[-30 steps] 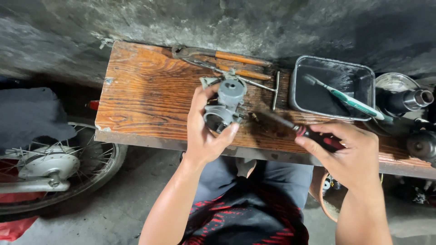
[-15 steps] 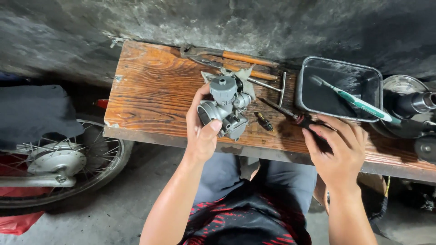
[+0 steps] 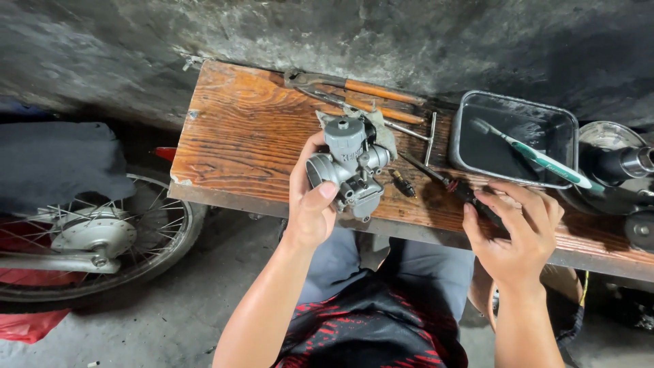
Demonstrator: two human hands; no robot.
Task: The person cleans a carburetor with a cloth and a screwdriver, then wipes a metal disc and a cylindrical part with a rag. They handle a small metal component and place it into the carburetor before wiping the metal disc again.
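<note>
Clearly my left hand (image 3: 310,204) holds the grey carburettor (image 3: 351,163) lifted just above the wooden tabletop (image 3: 238,136), fingers wrapped round its intake mouth so the body faces me. My right hand (image 3: 514,232) rests on the tabletop's near right, fingers spread loosely over the dark screwdriver (image 3: 453,187), touching it, not gripping.

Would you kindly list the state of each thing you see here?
carburetor: lifted off the bench, gripped by left hand
screwdriver: lying on bench, handle under right hand
tray: upright, toothbrush lying in it
pliers: lying flat, untouched
brass jet: loose on bench
wheel: beside bench, below its top
</note>
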